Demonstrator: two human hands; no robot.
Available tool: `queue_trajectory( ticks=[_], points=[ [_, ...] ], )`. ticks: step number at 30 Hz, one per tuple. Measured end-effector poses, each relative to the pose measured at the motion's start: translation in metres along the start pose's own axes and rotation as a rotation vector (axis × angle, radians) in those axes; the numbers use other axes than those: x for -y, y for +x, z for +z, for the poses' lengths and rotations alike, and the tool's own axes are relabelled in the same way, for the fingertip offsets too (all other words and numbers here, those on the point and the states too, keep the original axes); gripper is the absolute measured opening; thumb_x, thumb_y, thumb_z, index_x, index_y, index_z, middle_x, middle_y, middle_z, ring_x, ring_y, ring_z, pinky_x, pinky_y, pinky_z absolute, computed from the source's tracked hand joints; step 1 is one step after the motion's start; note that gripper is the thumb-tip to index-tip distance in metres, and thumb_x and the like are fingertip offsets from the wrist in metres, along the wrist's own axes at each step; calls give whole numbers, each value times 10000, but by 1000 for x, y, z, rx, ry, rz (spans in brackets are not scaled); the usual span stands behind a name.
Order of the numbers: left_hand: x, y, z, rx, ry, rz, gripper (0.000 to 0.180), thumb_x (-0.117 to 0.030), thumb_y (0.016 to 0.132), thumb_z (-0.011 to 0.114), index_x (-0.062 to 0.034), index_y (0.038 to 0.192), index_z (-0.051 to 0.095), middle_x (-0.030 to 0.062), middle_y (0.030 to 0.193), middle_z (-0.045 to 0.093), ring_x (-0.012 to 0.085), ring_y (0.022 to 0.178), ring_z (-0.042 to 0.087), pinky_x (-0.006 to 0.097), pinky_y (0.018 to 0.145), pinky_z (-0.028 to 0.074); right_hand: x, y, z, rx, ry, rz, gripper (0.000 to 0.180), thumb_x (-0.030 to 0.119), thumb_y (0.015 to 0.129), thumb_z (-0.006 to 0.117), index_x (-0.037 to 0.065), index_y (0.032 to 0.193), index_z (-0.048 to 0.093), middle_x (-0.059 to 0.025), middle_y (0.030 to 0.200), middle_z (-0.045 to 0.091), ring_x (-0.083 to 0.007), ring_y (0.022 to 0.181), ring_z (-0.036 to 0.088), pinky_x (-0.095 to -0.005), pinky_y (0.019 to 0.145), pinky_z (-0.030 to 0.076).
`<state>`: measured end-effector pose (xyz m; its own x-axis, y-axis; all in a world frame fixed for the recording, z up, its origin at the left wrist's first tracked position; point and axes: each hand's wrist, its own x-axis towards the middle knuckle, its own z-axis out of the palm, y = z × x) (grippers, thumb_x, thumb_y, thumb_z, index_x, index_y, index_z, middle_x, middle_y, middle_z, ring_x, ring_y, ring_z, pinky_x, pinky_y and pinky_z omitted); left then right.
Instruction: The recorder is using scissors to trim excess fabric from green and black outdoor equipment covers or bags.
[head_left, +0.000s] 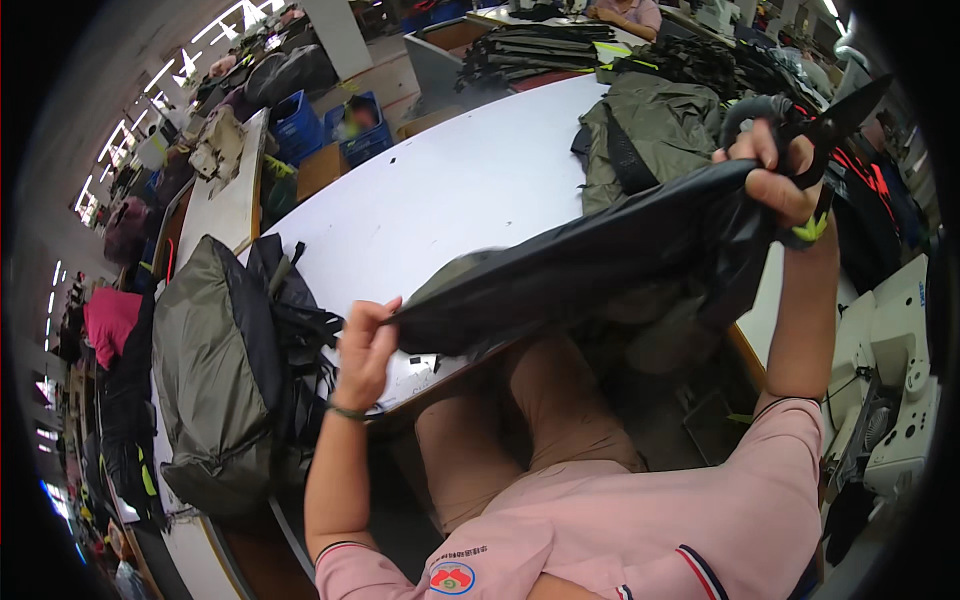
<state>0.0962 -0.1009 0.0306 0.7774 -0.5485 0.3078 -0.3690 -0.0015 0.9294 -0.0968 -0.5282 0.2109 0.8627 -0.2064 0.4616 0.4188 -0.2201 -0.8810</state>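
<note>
A dark fabric piece point(590, 270), black with some olive showing behind it, is stretched above the table's near edge and over my lap. My left hand point(366, 352) pinches its left end between thumb and fingers. At the upper right, my right hand point(785, 185) is closed on the other end. A pair of large dark scissors point(835, 118) is also in my right hand, pointing up and to the right. Just beyond that hand, an olive and black fabric piece point(655, 130) lies on the table.
The white table point(450, 170) curves across the middle. An olive and black bag point(215, 370) lies at its left. A sewing machine point(895, 370) stands at the right. Stacked dark strips point(535, 50) lie at the far side; blue crates point(358, 128) stand beyond the left edge.
</note>
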Motion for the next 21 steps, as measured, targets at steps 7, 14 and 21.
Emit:
queue_trajectory(
  ticks=[7, 14, 21],
  points=[
    [-109, -2, -62, 176, -153, -340, 94, -105, 920, 602, -60, 938, 522, -53, 837, 546, 19, 759, 483, 183, 692, 398, -71, 36, 32, 142, -665, 114, 325, 180, 734, 822, 20, 845, 561, -6, 766, 541, -103, 711, 501, -270, 649, 419],
    [20, -20, -90, -67, 802, -150, 271, -131, 856, 694, -21, 1082, 593, 120, 990, 626, 231, 888, 604, 335, 802, 481, -187, 13, 80, 147, -819, 178, 304, 64, 733, 795, -14, 841, 522, -60, 771, 592, -139, 731, 586, -295, 705, 483],
    [11, -45, -80, 181, 748, -55, 312, -184, 870, 695, -15, 1123, 626, 139, 1117, 641, 310, 1084, 576, 386, 951, 448, -166, -22, 73, 189, -525, 324, 353, 128, 722, 821, -8, 855, 523, -92, 800, 570, -178, 735, 496, -333, 714, 449]
  ],
)
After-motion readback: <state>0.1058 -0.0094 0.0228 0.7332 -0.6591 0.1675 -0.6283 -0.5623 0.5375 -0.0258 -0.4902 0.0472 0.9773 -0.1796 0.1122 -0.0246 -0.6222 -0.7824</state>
